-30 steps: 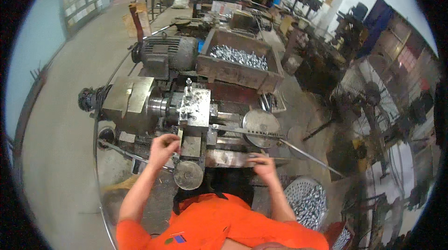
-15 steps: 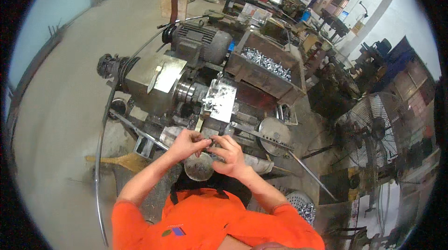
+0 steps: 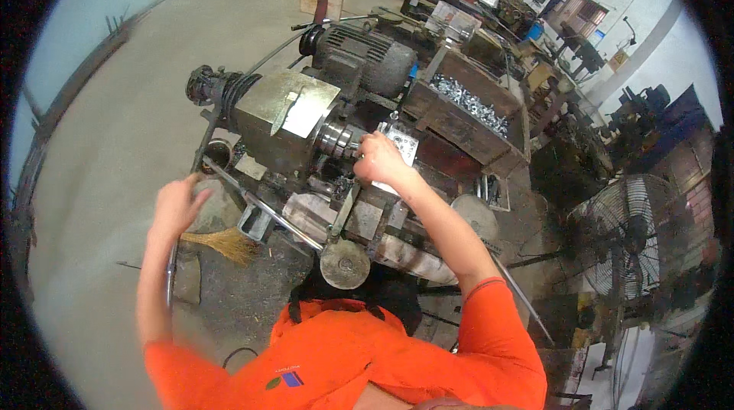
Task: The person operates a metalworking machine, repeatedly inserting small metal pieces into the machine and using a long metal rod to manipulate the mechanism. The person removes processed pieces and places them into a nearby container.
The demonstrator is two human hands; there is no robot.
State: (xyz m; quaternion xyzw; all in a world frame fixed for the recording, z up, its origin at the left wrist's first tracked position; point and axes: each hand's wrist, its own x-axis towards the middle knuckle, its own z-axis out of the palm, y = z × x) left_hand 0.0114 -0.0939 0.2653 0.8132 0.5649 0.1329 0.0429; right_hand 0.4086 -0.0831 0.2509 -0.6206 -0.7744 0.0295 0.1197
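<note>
My right hand (image 3: 380, 159) reaches to the spindle nose (image 3: 337, 140) of a small lathe-like machine. Its fingers are closed together there, and whatever is between them is hidden. Just beside that hand lies a bright metal plate (image 3: 403, 144) spotted with dark chips. Off to the left, my left hand (image 3: 176, 206) is raised by a long metal bar (image 3: 170, 280), thumb apart from the fingers and nothing seen in it. On top of the headstock (image 3: 264, 108) rests a flat tool with a pale handle (image 3: 285, 113). A round metal disc (image 3: 345, 264) is close to my body.
Beyond the machine stand an electric motor (image 3: 363, 58) and a bin (image 3: 489, 151) heaped with small shiny metal parts. A metal rod (image 3: 283, 224) slants across the front left, above a straw broom (image 3: 229, 245). A large fan (image 3: 623, 234) is at the right.
My hands were together over the round disc, fingers around a small part. They have parted: the right moved forward to the spindle, the left swung out toward the bar. The view shifted slightly.
</note>
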